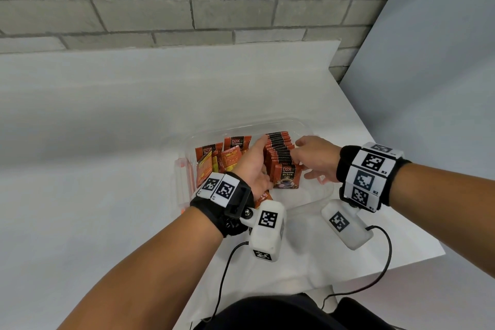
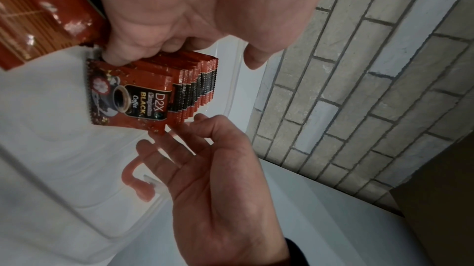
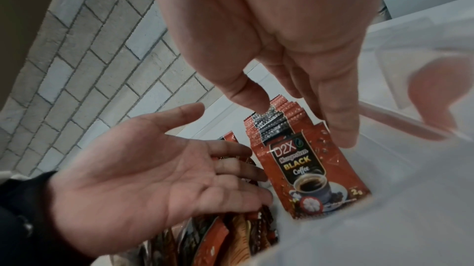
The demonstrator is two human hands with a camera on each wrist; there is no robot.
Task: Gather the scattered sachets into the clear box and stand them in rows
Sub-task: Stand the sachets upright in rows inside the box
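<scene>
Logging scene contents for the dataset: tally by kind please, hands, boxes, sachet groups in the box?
Hands: 2, left hand and right hand
Clear box: 1
Sachet groups in the box: 2, standing row and loose pile
Total: 5
Single sachets overlap too much to count.

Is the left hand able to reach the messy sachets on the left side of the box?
Probably yes. The left hand is already inside the clear box, flat against the standing row, and the loose sachets lie right beside it, uncovered.
</scene>
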